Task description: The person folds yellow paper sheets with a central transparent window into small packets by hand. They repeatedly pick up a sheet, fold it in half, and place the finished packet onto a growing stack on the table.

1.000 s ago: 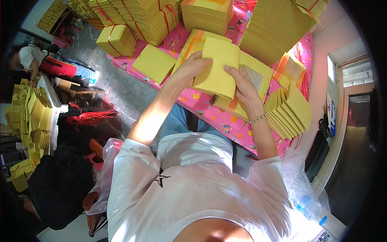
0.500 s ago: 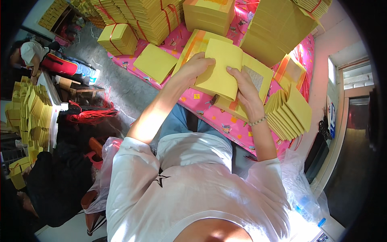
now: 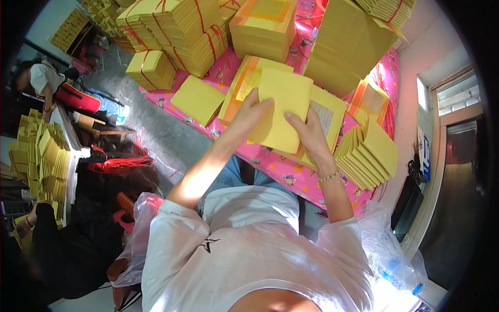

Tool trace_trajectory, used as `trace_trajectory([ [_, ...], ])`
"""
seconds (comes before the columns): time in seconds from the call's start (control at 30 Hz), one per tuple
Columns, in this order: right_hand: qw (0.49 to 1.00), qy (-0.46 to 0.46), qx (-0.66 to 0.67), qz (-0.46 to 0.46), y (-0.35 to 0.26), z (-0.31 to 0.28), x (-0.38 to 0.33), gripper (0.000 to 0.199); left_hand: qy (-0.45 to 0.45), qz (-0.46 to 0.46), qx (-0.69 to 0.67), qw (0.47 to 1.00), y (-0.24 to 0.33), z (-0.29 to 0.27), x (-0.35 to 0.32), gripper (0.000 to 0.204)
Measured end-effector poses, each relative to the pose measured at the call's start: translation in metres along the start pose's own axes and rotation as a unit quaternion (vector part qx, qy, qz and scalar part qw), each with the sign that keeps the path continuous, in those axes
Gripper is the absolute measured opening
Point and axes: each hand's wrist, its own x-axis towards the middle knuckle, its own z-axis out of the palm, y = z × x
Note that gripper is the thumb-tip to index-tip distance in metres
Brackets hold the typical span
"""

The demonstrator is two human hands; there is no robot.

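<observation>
Before me, over the pink patterned table cover [image 3: 270, 163], I hold a yellow envelope [image 3: 286, 106] upright between both hands. My left hand [image 3: 253, 114] closes on its left edge, thumb on the face. My right hand [image 3: 310, 129] grips the right edge, its thumb pressed on the front and the other fingers behind. Beneath it lie yellow cardboard pieces with orange tape [image 3: 248, 70] and a grey patch [image 3: 325, 115]. A flat yellow envelope pile [image 3: 197, 100] lies to the left. To the right, several yellow envelopes [image 3: 369, 153] stand fanned out.
Tied yellow bundles [image 3: 182, 36] rise at the back left, beside an orange-taped block [image 3: 264, 31] and a tall yellow stack [image 3: 345, 49]. Far left, a person [image 3: 52, 86] leans over a table of yellow stacks [image 3: 49, 161]. Red straps [image 3: 122, 158] hang nearby; a plastic bag [image 3: 382, 239] sits right.
The envelope's front face has flattened from a curved bend. My hands and the envelope sit slightly lower in view, as the whole view has shifted a little.
</observation>
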Motion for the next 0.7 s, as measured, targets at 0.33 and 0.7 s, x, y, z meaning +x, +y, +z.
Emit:
trace_trajectory([
  [0.33, 0.999, 0.001, 0.039, 0.005, -0.009, -0.001, -0.025, 0.043, -0.005, 0.245, 0.082, 0.966, -0.027, 0.010, -0.031, 0.031],
  [0.7, 0.996, 0.050, 0.057, -0.047, -0.023, 0.004, -0.037, 0.027, 0.012, 0.274, 0.110, 0.955, -0.019, 0.018, -0.057, 0.031],
])
